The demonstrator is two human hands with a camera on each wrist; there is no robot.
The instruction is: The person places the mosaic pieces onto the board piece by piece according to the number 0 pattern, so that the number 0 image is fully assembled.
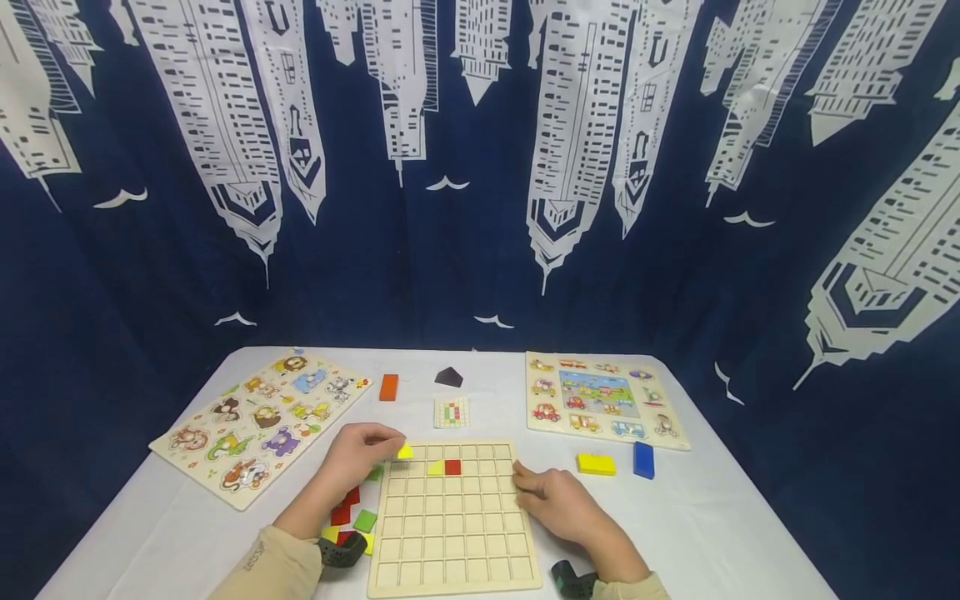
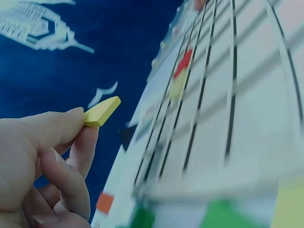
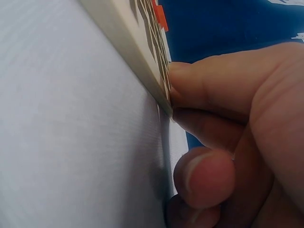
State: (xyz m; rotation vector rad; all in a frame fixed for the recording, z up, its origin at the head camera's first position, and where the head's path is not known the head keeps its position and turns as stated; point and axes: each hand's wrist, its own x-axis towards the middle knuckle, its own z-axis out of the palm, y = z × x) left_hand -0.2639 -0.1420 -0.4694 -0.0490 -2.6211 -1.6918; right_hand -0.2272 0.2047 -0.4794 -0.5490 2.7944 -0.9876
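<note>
A thin yellow square tile is pinched between the thumb and finger of my left hand, above the upper left corner of the wooden grid board. My right hand grips the board's right edge near its upper corner; in the right wrist view its fingertips pinch that rim. Side by side in the second row of cells lie a yellow tile and a red tile. Beyond the board stands a small pattern card with a coloured grid.
Loose red, green and yellow tiles lie left of the board. An animal puzzle sits at the left, a vehicle puzzle at the back right. Orange, yellow and blue blocks and a dark pentagon lie around.
</note>
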